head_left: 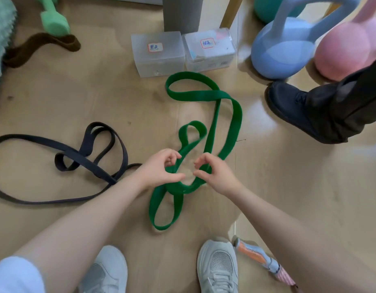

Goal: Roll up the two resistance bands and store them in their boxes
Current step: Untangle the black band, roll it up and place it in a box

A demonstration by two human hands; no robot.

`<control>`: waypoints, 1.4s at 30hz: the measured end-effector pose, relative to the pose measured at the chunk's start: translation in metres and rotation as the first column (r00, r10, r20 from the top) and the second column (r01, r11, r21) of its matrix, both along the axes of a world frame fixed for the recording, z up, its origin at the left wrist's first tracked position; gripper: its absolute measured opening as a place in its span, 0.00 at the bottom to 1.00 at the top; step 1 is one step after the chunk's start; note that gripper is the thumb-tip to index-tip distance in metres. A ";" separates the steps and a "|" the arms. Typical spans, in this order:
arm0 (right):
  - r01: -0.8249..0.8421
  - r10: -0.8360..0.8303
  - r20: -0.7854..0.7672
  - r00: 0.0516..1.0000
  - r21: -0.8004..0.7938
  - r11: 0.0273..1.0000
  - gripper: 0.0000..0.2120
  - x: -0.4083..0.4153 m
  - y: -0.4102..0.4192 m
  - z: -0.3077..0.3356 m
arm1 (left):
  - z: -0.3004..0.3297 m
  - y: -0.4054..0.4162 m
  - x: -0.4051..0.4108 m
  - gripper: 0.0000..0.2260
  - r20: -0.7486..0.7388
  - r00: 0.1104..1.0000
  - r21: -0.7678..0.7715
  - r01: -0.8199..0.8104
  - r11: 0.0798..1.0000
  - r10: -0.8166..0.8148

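Note:
A green resistance band (235,115) lies in loose tangled loops on the wooden floor in the middle. My left hand (161,169) and my right hand (212,173) are side by side over its middle, fingers curled, each with a strand of the band running through the crook of thumb and fingers. A black resistance band (77,154) sprawls in loops on the floor to the left, untouched. Two translucent plastic boxes stand at the back, the left box (158,60) and the right box (210,58), each with a small handwritten label.
A blue kettlebell (282,49) and a pink kettlebell (343,47) stand at the back right. Another person's dark shoe (292,106) is at the right. A brown band (41,45) and a green dumbbell (54,21) lie at the back left. A folded umbrella (265,261) lies by my shoes.

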State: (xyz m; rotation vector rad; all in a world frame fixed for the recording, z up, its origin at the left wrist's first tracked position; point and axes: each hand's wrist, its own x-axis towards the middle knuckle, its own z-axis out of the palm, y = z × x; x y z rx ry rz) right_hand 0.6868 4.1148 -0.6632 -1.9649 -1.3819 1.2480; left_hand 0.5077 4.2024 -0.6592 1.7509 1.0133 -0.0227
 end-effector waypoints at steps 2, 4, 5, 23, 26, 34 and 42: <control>-0.150 0.148 0.156 0.976 -0.001 0.989 0.19 0.005 0.001 0.002 | 0.001 -0.001 -0.011 0.16 -0.040 0.999 0.086 0.040 0.995 -0.037; -0.258 0.266 0.152 0.952 -0.071 0.964 0.29 0.007 0.003 0.003 | 0.000 -0.002 -0.022 0.13 -0.071 0.997 0.096 0.041 0.995 -0.034; -0.330 0.344 0.156 0.926 -0.109 0.938 0.34 0.005 0.004 0.001 | -0.002 -0.004 -0.027 0.11 -0.080 0.997 0.080 0.004 0.997 0.003; 0.292 -0.293 0.141 0.946 0.030 0.956 0.06 0.040 0.017 0.005 | -0.048 -0.009 0.010 0.34 -0.339 0.921 0.075 -0.176 0.982 0.191; 0.181 -0.213 0.401 0.891 0.117 0.976 0.12 0.074 -0.006 0.011 | -0.052 -0.009 0.023 0.33 -0.442 0.870 0.079 -0.204 0.976 0.218; 0.067 0.102 0.707 0.700 -0.207 0.976 0.21 0.063 -0.068 -0.026 | -0.058 -0.011 0.011 0.26 -0.500 0.839 0.244 -0.102 0.964 0.215; -0.291 0.434 0.392 0.811 -0.374 0.881 0.28 -0.035 -0.001 -0.036 | -0.056 0.001 -0.004 0.27 -0.350 0.900 0.069 -0.250 0.966 0.258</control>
